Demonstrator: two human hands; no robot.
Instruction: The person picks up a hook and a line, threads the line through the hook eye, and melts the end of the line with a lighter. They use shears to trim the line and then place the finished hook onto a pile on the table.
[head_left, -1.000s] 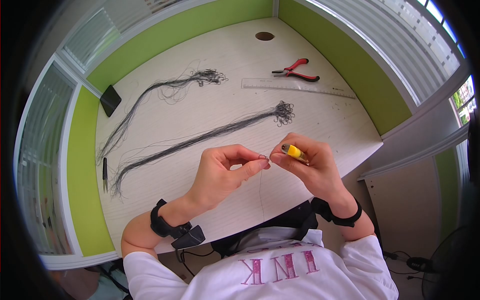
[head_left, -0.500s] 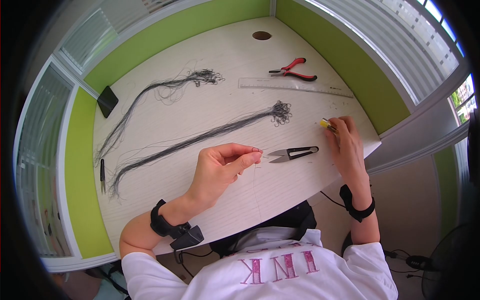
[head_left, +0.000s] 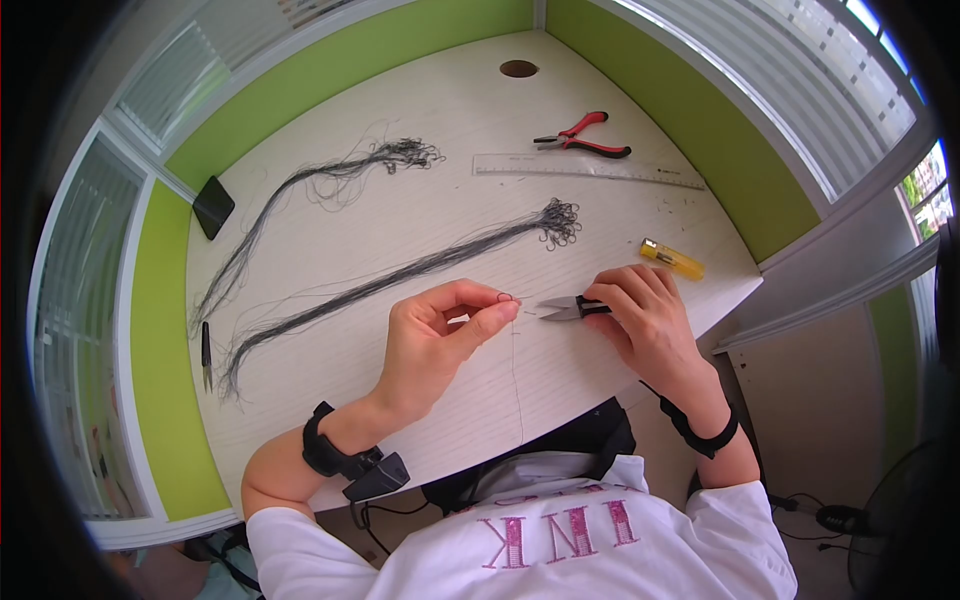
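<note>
Thumb and forefinger of my left hand pinch a small dark hook, from which a thin line hangs down toward the table's front edge. To the right, my right hand has its fingers closed over the handle of the thread snips; the blades point left, toward the hook, without touching it. A yellow lighter lies just beyond my right hand. Behind my left hand stretches a long bundle of dark lines with hooks at its right end.
A second bundle of hooked lines lies at the back left. Red-handled pliers and a clear ruler are at the back right. At the left edge are a black object and small dark snips. Green partitions border the table.
My right hand has let go of the yellow lighter, which now lies on the table, and has moved left and toward me onto the snips. My left hand is nearly still.
</note>
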